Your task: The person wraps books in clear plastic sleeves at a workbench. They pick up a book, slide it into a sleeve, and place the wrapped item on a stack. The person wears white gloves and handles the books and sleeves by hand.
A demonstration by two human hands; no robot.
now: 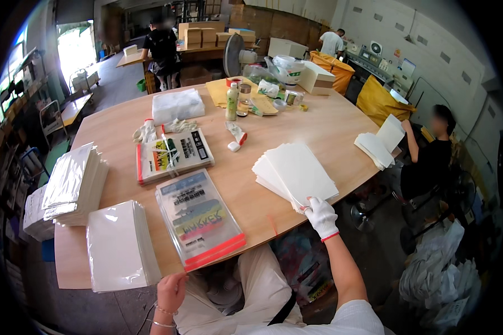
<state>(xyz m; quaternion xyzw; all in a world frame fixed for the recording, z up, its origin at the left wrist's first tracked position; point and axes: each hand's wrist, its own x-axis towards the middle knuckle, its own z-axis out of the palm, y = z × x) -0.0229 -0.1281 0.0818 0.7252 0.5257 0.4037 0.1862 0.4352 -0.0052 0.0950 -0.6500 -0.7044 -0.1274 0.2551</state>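
A broad, pale wood-grain table [240,184] spreads out beneath a fanned stack of white rectangular sheets [304,170], which lies near its front edge. Well to the left of the fanned stack rises a tall pile of white sheets in shiny clear film [70,181]. Left of the fanned stack and closer to the person sits a neat, film-covered block of white sheets [117,245]. Between that block and the fanned stack lies a flat pack of clear printed plastic bags with a red strip [198,218]. The right hand [320,216], in a white knit glove with a red cuff, touches the near corner of the fanned stack; whether its fingers pinch any sheets cannot be told. The bare left hand [172,290], fingers curled, is well apart from it, left of the fanned stack and nearest the flat pack's near corner; whether it grips anything is unclear. Beyond the fanned stack, to its left, stands a slim pale-green bottle [231,103].
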